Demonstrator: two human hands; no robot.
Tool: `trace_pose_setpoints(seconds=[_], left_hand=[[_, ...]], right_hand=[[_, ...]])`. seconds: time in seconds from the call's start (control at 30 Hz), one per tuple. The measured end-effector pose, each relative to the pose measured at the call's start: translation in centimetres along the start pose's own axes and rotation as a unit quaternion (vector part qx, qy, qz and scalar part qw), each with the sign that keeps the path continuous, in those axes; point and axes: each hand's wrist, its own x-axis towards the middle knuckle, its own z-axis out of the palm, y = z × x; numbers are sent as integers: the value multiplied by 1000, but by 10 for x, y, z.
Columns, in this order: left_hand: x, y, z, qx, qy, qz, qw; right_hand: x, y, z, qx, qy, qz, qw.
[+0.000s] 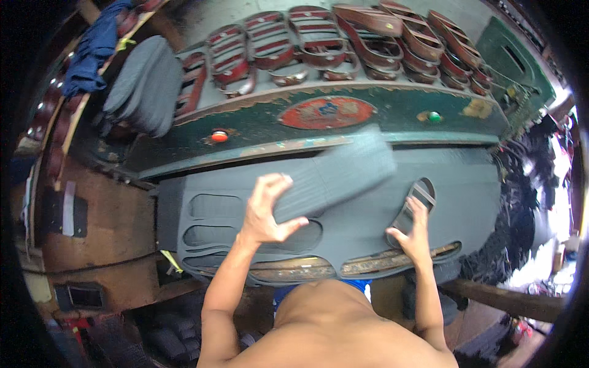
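Observation:
My left hand (265, 211) is curved round the near end of a grey foam slab (343, 175), with fingers at its upper edge and thumb at its lower edge. The slab is smeared by motion and tilts up to the right; I cannot tell if it is one piece or a stack. My right hand (415, 230) grips a sole-shaped cutting die (423, 191) by its sides. This die has crossbars and stands on a grey foam sheet (466, 190). Sole-shaped cuts (215, 206) mark the sheet's left part, and long openings along its near edge show a worn board (294, 268).
Beyond the sheet runs a green machine beam (245, 122) with a red button (219, 135) and a green button (434, 116). Several reddish dies (270, 43) lie on top. Grey soles (147, 86) are stacked at left; dark scraps (527, 202) heap at right.

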Motion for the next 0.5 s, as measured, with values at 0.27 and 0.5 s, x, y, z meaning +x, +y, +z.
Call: trace_pose_setpoints(seconds=[0.27,0.5], left_hand=[[148,-47,-126,-383,269,-264,844],[198,-81,-160,-429,159,-385,802]], right_hand=[[-59,-3,6,-121,-68,109,984],[-54,2,21,-145,-51,105,982]])
